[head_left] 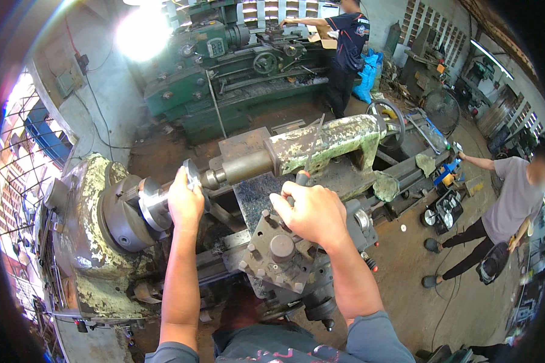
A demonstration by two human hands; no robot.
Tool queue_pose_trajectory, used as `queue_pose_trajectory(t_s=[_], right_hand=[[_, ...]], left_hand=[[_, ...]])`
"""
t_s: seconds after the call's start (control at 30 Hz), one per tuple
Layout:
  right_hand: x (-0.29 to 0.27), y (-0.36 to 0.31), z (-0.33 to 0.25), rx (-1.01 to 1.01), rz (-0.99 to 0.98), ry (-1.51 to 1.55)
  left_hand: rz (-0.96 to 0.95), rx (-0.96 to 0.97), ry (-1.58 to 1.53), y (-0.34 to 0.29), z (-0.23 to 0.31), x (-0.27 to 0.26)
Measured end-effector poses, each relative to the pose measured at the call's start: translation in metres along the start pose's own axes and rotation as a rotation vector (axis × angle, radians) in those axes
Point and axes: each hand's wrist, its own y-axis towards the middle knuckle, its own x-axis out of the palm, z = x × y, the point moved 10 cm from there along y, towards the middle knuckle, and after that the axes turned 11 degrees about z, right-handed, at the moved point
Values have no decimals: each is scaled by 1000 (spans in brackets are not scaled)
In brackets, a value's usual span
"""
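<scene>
Tool handle (302, 178): we saw part; the right hand (313, 212) covered the rest. Metal disc (191, 172): the left hand (185, 196) hid part. Worker (347, 42) by the green lathe (191, 51): the upper edge cropped the head.

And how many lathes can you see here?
2: the worn pale-green lathe beneath the person's left hand and right hand, and the dark-green lathe beyond it. More may be hidden.
</scene>
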Motion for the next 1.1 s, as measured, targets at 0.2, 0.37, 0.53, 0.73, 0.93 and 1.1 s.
queue_pose_trajectory(t_s=[0.2, 0.37, 0.53, 0.73, 0.93, 1.1], right_hand=[[-3, 0, 1, 12, 7, 22], [0, -1, 4, 0, 17, 14], [6, -2, -3, 8, -29, 66], [5, 1, -7, -20, -28, 77], [5, -1, -7, -26, -24, 100], [4, 1, -8, -19, -27, 81]], left_hand=[[2, 370, 277, -21, 31, 3], [-123, 435, 404, -26, 36, 10], [-14, 604, 368, -24, 52, -10], [162, 543, 63, -20, 44, -30], [-120, 550, 348, -25, 26, 9], [-192, 574, 279, -27, 31, 8]])
